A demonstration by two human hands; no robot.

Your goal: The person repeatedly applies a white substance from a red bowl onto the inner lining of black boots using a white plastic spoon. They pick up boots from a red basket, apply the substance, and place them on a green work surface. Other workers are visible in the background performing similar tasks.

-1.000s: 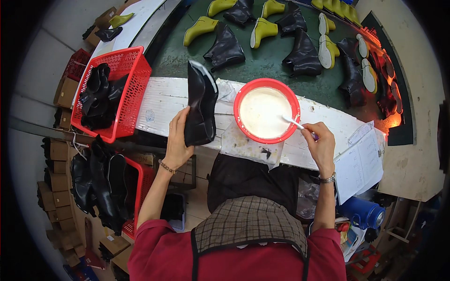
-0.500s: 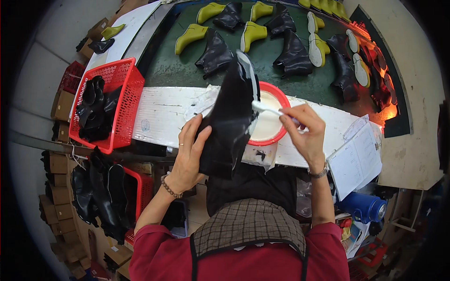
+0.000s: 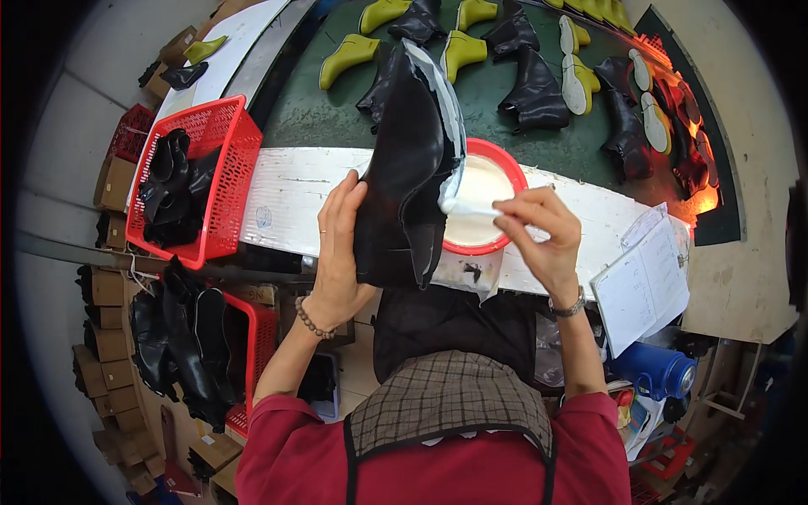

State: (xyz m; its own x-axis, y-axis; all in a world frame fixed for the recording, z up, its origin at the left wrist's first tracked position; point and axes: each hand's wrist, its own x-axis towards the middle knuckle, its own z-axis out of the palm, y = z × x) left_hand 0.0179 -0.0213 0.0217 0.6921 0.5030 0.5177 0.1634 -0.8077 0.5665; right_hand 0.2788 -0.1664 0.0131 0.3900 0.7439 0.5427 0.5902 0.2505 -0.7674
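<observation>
In my left hand [image 3: 338, 252] is a black boot [image 3: 396, 160], held up with its sole edge to the right and its toe pointing away. White paste coats the edge of the boot from toe to heel. My right hand [image 3: 543, 240] pinches a white toothbrush-like brush [image 3: 473, 208], its head touching the boot's lower right edge. Just behind the brush stands a round red bowl [image 3: 515, 164] holding white liquid, partly hidden by the boot and brush. My left palm and fingers support the boot's left side; the fingers' far side is hidden.
Black boots and yellow-green shoe lasts [image 3: 349, 59] lie on the green conveyor belt [image 3: 295, 109] ahead, with a glowing heater [image 3: 703, 200] at its right. A red basket [image 3: 240, 168] of black boots sits left. An open notebook [image 3: 644, 282] and blue flask [image 3: 652, 370] are right.
The boot has moved up and turned in my left hand, showing more of its side and the white-coated edge. The brush has slid down along that edge. Lasts and boots on the belt have shifted slightly.
</observation>
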